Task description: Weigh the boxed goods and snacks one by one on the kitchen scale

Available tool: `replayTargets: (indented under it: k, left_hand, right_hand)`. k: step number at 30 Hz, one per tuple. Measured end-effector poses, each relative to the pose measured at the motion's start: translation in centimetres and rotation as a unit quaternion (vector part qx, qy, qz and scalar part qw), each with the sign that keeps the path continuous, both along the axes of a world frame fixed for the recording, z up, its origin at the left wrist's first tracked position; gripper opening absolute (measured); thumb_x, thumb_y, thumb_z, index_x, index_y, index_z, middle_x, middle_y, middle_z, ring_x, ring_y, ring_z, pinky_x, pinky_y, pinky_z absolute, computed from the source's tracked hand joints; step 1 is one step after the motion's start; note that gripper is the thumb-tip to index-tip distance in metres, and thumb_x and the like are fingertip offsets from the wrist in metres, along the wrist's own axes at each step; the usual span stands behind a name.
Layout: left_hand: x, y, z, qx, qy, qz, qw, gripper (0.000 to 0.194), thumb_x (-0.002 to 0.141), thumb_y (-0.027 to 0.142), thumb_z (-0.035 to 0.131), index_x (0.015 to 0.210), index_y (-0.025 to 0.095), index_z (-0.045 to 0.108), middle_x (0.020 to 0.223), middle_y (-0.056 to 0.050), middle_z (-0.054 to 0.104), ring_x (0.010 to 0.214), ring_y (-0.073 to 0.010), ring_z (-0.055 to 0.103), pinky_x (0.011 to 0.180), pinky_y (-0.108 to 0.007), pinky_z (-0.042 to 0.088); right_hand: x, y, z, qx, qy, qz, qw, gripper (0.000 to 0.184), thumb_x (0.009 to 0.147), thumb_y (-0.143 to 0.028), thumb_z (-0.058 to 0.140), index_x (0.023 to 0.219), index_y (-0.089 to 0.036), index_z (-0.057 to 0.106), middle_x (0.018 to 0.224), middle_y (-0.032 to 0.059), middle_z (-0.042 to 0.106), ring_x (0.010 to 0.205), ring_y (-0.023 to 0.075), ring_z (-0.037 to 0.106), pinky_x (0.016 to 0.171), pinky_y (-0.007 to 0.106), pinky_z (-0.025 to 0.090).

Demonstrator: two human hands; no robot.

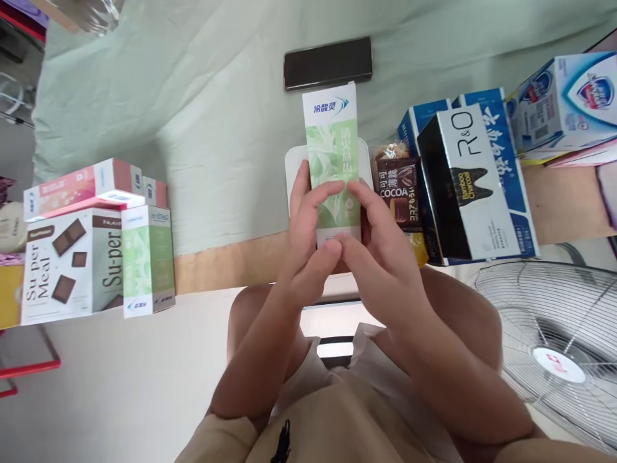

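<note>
Between my two hands is a tall green and white toothpaste box (332,148), its printed front facing up. My left hand (311,231) grips its left side and lower edge, fingers curled round it. From the right, my right hand (376,241) closes on the lower part, with both thumbs meeting at the bottom end. Under the box lies a white rounded board or tray (294,164), mostly covered by the box and hands. A dark phone (328,63) lies flat just beyond the box's far end.
To the left stand a Su-per Meal box (58,270), a pink box (81,186) and another green box (147,257). On the right are a cocoa snack packet (398,193), a black and white R&O box (475,180) and a soap carton (562,106). A fan (554,354) stands at lower right.
</note>
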State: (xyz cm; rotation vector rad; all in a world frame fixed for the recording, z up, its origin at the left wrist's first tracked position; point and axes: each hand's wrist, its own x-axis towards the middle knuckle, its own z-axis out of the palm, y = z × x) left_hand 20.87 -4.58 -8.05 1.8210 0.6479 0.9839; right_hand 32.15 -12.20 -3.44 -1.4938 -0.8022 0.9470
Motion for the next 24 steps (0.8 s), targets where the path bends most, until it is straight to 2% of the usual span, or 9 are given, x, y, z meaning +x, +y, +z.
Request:
replayTargets:
  k: [3,6,9,13,17,21,24]
  left_hand:
    - [0.2,0.1,0.3,-0.041,-0.013,-0.017,0.999,0.068,0.096,0.079,0.047,0.152,0.041,0.051,0.182,0.002,0.024,0.173,-0.0343,0.008,0.141,-0.064,0.023]
    - [0.2,0.1,0.6,-0.080,-0.025,-0.011,0.996,0.063,0.097,0.076,0.050,0.148,0.041,0.054,0.181,0.005,0.025,0.173,-0.0301,0.011,0.141,-0.054,0.029]
    - [-0.4,0.4,0.7,-0.073,-0.078,0.053,0.993,0.052,0.097,0.074,0.052,0.137,0.043,0.063,0.173,0.007,0.038,0.171,-0.0258,0.022,0.140,-0.046,0.031]
    - [-1.7,1.0,0.6,-0.052,-0.087,0.147,0.984,0.046,0.099,0.070,0.051,0.127,0.039,0.070,0.152,0.001,0.056,0.157,-0.0244,0.045,0.135,-0.043,0.038]
    - [-2.5,1.0,0.5,-0.051,-0.062,0.185,0.979,0.053,0.099,0.070,0.050,0.135,0.036,0.069,0.148,-0.002,0.059,0.152,-0.0254,0.049,0.133,-0.042,0.038]
    - [-2.7,0.7,0.2,-0.069,-0.047,0.183,0.979,0.054,0.099,0.068,0.055,0.141,0.035,0.068,0.149,-0.001,0.061,0.151,-0.0233,0.052,0.132,-0.037,0.039]
    - [-2.8,0.7,-0.1,-0.072,-0.041,0.171,0.982,0.057,0.099,0.069,0.054,0.143,0.035,0.065,0.152,-0.002,0.061,0.152,-0.0239,0.051,0.132,-0.038,0.039]
  right_hand:
    - [0.4,-0.2,-0.1,-0.001,0.003,0.010,1.000,0.057,0.096,-0.035,0.066,0.151,-0.036,0.052,0.170,0.0039,0.046,0.165,0.0330,0.036,0.133,0.068,0.037]
    - [0.8,-0.4,0.0,0.002,0.012,0.004,1.000,0.056,0.098,-0.036,0.064,0.153,-0.036,0.050,0.171,0.0032,0.044,0.167,0.0318,0.033,0.136,0.067,0.034]
    - [1.6,-0.5,0.3,0.057,-0.008,-0.020,0.998,0.051,0.102,-0.034,0.058,0.151,-0.037,0.049,0.172,-0.0002,0.043,0.167,0.0268,0.033,0.139,0.061,0.031]
    - [2.5,-0.5,0.2,0.130,-0.036,-0.056,0.989,0.039,0.105,-0.037,0.056,0.143,-0.044,0.055,0.163,-0.0065,0.051,0.166,0.0231,0.034,0.142,0.057,0.027]
    - [2.7,-0.2,0.0,0.136,-0.032,-0.053,0.989,0.034,0.105,-0.043,0.057,0.139,-0.047,0.058,0.161,-0.0075,0.054,0.166,0.0238,0.034,0.140,0.056,0.031]
    - [2.0,0.0,0.4,0.134,0.007,-0.059,0.989,0.034,0.103,-0.031,0.058,0.135,-0.041,0.060,0.159,-0.0044,0.055,0.163,0.0194,0.039,0.141,0.051,0.033]
    - [1.8,0.1,0.6,0.131,0.016,-0.067,0.989,0.035,0.101,-0.024,0.056,0.133,-0.038,0.060,0.155,-0.0035,0.057,0.160,0.0167,0.043,0.140,0.049,0.034]
